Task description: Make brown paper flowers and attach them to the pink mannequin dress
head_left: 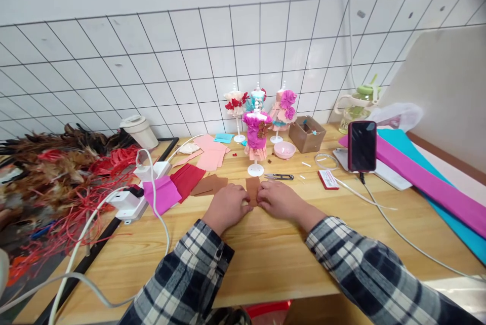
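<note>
Plaid sleeves cross the near edge of the wooden bench, left hand and right hand both with grip closed on opposite sides of the brown piece, flat on the wood below the small dress forms. White tiled wall backs the bench; bare wood lies toward the near edge, power strip and cords crowd the left, phone and long colored sheets the right.

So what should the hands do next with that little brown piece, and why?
Maybe make a small fold at the near end of the brown piece: the left hand and right hand have fingertips there, one hand at each side.
</note>
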{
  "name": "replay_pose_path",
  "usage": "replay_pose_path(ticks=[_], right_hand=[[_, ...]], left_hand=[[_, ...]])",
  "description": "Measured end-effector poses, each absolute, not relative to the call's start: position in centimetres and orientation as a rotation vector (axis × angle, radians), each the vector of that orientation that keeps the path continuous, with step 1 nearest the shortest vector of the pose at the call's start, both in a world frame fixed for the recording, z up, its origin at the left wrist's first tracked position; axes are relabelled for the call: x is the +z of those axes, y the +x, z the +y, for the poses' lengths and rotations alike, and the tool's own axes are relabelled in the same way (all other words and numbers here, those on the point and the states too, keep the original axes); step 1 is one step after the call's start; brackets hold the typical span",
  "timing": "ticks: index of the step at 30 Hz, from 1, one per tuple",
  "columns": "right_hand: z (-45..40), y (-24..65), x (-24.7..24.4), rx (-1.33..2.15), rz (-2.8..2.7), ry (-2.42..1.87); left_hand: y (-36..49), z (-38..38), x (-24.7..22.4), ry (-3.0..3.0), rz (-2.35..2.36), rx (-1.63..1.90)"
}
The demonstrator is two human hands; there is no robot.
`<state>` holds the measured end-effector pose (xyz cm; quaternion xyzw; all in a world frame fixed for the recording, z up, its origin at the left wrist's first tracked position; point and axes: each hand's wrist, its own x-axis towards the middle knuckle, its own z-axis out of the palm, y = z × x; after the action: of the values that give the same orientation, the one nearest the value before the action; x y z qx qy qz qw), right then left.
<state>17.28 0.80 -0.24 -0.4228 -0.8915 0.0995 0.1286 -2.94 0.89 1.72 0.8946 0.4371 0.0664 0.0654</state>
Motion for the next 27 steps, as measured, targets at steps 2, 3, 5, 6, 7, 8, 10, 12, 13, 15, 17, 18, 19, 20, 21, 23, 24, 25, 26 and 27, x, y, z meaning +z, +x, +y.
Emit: replay_pose_path(ticks=[2, 3, 5, 6, 7, 8, 10, 12, 13, 15, 17, 18, 19, 20, 21, 23, 24, 25, 26, 27], right_hand=[[1.3, 16.9, -0.1, 0.294, -2.634, -1.260], [1.5, 16.8, -0.1, 0.311, -2.647, -1.276], [1.6, 16.9, -0.1, 0.344, -2.646, -1.304], [1.4, 17.1, -0.2, 0.351, -2.636, -1.314], [1.2, 17.3, -0.2, 0.351, -2.625, -1.318], [0.9, 17.5, -0.3, 0.343, -2.619, -1.317], [0.3, 17.8, -0.3, 0.320, -2.621, -1.313], [-0.2, 17.8, -0.2, 0.291, -2.616, -1.319], [-0.3, 17.6, -0.1, 0.283, -2.604, -1.323], [-0.4, 17.2, -0.1, 0.291, -2.564, -1.340], [-0.3, 16.7, -0.2, 0.336, -2.521, -1.374], [-0.2, 16.6, -0.3, 0.368, -2.503, -1.398], [-0.2, 16.5, -0.4, 0.398, -2.481, -1.427], [-0.2, 16.4, -0.6, 0.421, -2.460, -1.454], [-0.2, 16.3, -0.7, 0.438, -2.442, -1.477], [-0.2, 16.3, -0.8, 0.456, -2.424, -1.507], [-0.2, 16.3, -0.8, 0.457, -2.421, -1.517], [-0.2, 16.2, -0.9, 0.457, -2.423, -1.527], [-0.2, 16.2, -0.9, 0.455, -2.426, -1.536], [-0.2, 16.2, -0.9, 0.452, -2.428, -1.548]], left_hand=[[-2.9, 0.9, 1.8, 2.724, 1.303, 0.260], [-2.8, 1.0, 1.7, 2.732, 1.282, 0.288], [-2.5, 1.1, 1.5, 2.740, 1.217, 0.295], [-2.3, 1.1, 1.4, 2.741, 1.182, 0.276], [-2.2, 1.1, 1.3, 2.743, 1.157, 0.250], [-2.0, 1.1, 1.2, 2.749, 1.146, 0.226], [-1.8, 1.1, 1.0, 2.775, 1.151, 0.198], [-1.7, 1.0, 0.9, 2.804, 1.164, 0.187], [-1.7, 1.0, 0.9, 2.811, 1.172, 0.192], [-1.6, 0.9, 0.9, 2.815, 1.178, 0.207], [-1.6, 0.9, 0.8, 2.813, 1.189, 0.214], [-1.5, 0.8, 0.8, 2.811, 1.201, 0.208], [-1.5, 0.8, 0.8, 2.806, 1.217, 0.196], [-1.4, 0.8, 0.8, 2.798, 1.239, 0.178], [-1.4, 0.7, 0.8, 2.787, 1.265, 0.157], [-1.3, 0.7, 0.9, 2.762, 1.313, 0.118], [-1.2, 0.6, 0.9, 2.748, 1.331, 0.106], [-1.2, 0.6, 0.9, 2.735, 1.343, 0.100], [-1.1, 0.6, 0.9, 2.723, 1.351, 0.098], [-1.1, 0.6, 0.9, 2.712, 1.359, 0.099]])
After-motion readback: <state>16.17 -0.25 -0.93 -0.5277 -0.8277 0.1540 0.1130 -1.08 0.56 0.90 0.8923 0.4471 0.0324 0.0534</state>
